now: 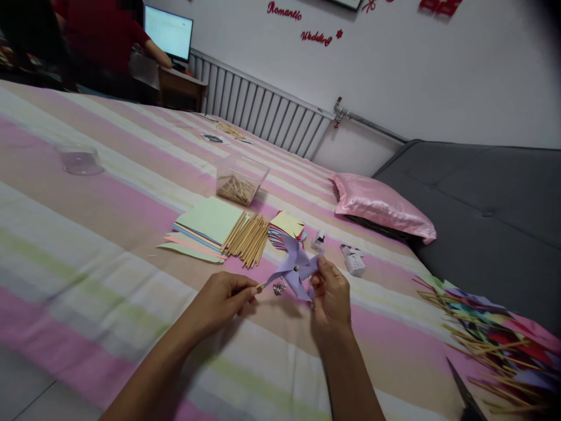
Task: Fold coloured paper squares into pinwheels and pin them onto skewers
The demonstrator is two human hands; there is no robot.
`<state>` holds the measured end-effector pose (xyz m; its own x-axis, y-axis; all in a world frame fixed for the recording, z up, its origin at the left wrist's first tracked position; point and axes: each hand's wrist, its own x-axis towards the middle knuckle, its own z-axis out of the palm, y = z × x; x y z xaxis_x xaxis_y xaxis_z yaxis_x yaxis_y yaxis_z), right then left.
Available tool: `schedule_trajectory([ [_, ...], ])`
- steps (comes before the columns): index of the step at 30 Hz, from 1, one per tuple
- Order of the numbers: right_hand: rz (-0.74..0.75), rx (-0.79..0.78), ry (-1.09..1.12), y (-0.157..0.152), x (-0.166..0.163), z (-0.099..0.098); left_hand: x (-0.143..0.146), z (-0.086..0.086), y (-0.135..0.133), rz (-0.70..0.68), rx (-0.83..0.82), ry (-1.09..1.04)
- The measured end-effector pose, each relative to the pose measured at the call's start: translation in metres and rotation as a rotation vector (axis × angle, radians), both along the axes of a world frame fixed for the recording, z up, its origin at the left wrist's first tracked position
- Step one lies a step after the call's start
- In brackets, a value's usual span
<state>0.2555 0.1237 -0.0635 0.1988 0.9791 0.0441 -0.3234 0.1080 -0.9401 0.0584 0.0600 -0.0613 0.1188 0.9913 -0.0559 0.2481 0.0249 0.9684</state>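
Observation:
A lilac paper pinwheel (294,268) hovers just above the striped bedspread (109,234). My left hand (223,298) is closed in a pinch on the end of its wooden stick. My right hand (331,292) is closed on the pinwheel's right blades, fingertips at the paper's edge. Small shiny metal pins (279,287) lie on the cover right under the pinwheel. Behind it lie a bundle of wooden sticks (248,238) and a stack of coloured paper sheets (205,228).
A clear box of sticks (240,181), a clear lid (80,159), a pink pillow (381,207), small white packets (353,259). Finished pinwheels (495,339) and scissors (464,392) at right. Grey sofa (491,216) beyond. Another person sits at a desk with a monitor (169,32).

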Motion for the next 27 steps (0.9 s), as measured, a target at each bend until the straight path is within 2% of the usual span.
schedule_trajectory([
  [4,0.066,0.019,0.034,-0.001,0.0,-0.002,-0.002,-0.005,0.002,0.018,0.016,-0.001],
  [9,0.239,0.009,0.051,-0.005,-0.005,-0.004,-0.002,-0.005,0.002,0.009,0.027,0.005],
  [19,0.192,-0.038,-0.004,-0.006,-0.011,-0.006,0.004,0.0,0.0,-0.001,0.008,0.011],
  [27,0.208,-0.058,0.02,-0.008,-0.012,-0.003,0.006,-0.005,0.001,-0.018,0.018,-0.018],
])
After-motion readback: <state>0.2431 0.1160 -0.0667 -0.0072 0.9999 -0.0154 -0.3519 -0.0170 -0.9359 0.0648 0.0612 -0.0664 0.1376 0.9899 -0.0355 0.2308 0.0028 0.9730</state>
